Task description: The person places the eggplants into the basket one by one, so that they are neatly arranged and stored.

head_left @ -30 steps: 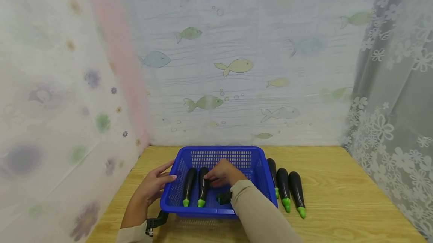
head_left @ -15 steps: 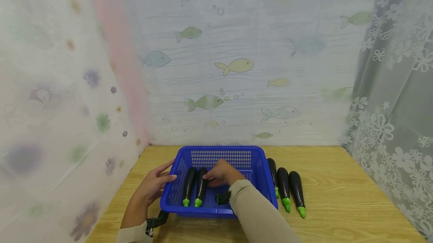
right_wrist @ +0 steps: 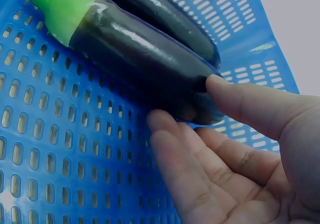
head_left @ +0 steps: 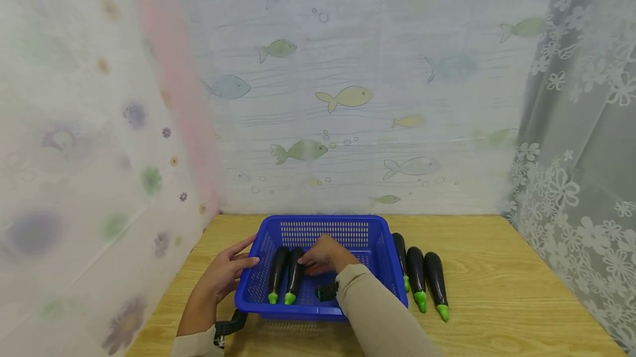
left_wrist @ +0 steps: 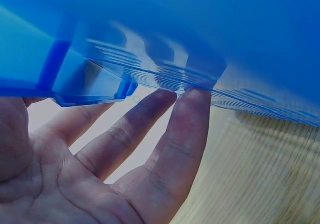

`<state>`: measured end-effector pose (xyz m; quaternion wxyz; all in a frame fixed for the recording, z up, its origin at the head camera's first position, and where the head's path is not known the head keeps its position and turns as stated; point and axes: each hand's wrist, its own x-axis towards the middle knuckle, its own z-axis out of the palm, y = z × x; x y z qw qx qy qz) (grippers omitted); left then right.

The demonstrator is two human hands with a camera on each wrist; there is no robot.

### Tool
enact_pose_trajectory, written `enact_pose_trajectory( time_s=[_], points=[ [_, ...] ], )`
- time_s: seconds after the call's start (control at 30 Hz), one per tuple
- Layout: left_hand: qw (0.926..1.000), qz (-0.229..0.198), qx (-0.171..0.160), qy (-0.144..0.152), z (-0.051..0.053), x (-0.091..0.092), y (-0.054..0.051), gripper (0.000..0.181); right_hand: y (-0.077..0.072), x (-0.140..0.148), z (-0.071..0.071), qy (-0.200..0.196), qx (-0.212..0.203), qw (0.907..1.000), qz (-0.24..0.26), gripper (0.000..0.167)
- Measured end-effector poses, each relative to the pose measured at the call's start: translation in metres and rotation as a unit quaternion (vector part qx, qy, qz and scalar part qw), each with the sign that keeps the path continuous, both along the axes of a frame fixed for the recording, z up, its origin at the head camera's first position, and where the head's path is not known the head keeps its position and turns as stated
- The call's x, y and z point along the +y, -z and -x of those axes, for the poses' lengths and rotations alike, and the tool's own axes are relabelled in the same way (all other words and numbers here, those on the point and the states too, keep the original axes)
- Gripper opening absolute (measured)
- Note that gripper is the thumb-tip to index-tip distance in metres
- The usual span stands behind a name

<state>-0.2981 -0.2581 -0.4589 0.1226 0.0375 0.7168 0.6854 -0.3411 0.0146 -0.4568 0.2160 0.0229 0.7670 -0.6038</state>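
A blue plastic basket point(head_left: 323, 310) stands on the table, with two dark eggplants inside along its left part. My left hand point(head_left: 222, 273) grips its left side, thumb over the rim and fingertips against the outer wall point(left_wrist: 260, 59). Inside the basket, my right hand point(head_left: 328, 255) holds the blunt end of the right-hand eggplant point(head_left: 295, 274). In the right wrist view, the thumb lies on top of this eggplant point(right_wrist: 140, 54) and the fingers are at its lower side. The other eggplant point(head_left: 279, 274) lies close beside it, green stem end toward me.
Outside the basket's right wall, three more eggplants point(head_left: 417, 277) lie in a row on the wooden table point(head_left: 502, 291). A fish-patterned curtain point(head_left: 348, 125) hangs behind the table. Flowered sheets hang at left and right.
The green end of the eggplant at my right hand has swung slightly left, toward the other one. My right hand has shifted slightly left. The left hand and basket stay put.
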Motion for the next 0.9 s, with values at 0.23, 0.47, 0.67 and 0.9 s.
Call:
enact_pose_trajectory(
  time_s=[0.23, 0.47, 0.67, 0.9],
  points=[
    [1.0000, 0.004, -0.002, -0.007, -0.001, 0.000, -0.002, 0.076, -0.001, 0.000, 0.000, 0.004, -0.001, 0.9999, -0.012, 0.026],
    [1.0000, 0.005, -0.005, -0.005, -0.002, 0.001, -0.001, 0.077, -0.002, 0.002, -0.002, 0.013, 0.007, 0.9996, -0.023, 0.027],
    [1.0000, 0.003, -0.007, 0.001, -0.002, 0.000, -0.001, 0.078, -0.006, 0.004, -0.004, 0.009, 0.017, 0.9992, -0.035, 0.037],
    [0.9998, 0.012, -0.008, -0.015, -0.001, 0.001, -0.004, 0.076, -0.012, 0.004, -0.001, 0.021, 0.039, 0.9970, -0.063, 0.036]
  ],
)
